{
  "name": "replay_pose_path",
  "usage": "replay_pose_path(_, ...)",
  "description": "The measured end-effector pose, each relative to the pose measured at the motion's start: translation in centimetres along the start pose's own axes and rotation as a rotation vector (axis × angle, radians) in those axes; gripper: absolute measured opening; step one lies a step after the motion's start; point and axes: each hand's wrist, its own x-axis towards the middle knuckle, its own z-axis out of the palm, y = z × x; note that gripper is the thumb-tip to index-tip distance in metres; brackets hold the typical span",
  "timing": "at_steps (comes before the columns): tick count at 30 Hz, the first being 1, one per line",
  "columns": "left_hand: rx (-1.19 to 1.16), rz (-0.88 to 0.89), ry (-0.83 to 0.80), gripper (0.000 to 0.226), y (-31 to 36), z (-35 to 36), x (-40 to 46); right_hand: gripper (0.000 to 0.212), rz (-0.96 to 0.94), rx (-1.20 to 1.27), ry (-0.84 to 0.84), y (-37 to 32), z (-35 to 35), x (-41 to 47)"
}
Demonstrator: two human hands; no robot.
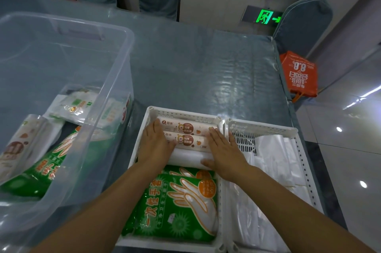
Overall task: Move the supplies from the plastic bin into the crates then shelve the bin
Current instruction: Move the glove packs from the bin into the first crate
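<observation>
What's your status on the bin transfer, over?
Both hands, left and right, flat on rolls in left crate. Clear bin still holds packs. Nothing in the way.

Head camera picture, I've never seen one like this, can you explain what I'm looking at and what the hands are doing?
There is no machine here. A camera worn on a person's head looks down at their two bare hands. The left hand and right hand lie flat on the ends of the film rolls in the left white crate, pressing rather than gripping. Green glove packs fill its near half. The right white crate holds white plastic bags. The clear plastic bin on the left still contains several packets. Everything sits on a grey table.
</observation>
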Motion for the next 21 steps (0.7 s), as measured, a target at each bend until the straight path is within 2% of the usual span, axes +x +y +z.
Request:
replay_pose_path(5, 0.031, 0.293, 0.184, 0.046, 3.5, -4.6, -1.7, 0.066, 0.008, 0.093, 0.193, -1.2, -3.3, 0.0)
replay_pose_path(7, 0.025, 0.34, 0.232, 0.038, 4.9, -7.3, -2.1, 0.059, -0.035, 0.137, 0.288, -2.5, -5.2, 0.4)
replay_pose_path(11, 0.09, 0.367, 0.268, 0.035, 5.3, -12.6, -2.1, 0.045, -0.104, 0.269, 0.431, -6.3, -9.0, 1.0)
replay_pose_path(16, 0.094, 0.35, 0.294, 0.031, 1.5, -19.7, -2.0, 0.039, -0.153, 0.329, 0.481, -12.1, -12.2, 1.3)
replay_pose_path(21, 0.134, 0.304, 0.34, 0.028, -5.6, -26.9, -1.2, 0.035, -0.045, 0.468, 0.477, -18.7, -13.8, 2.1)
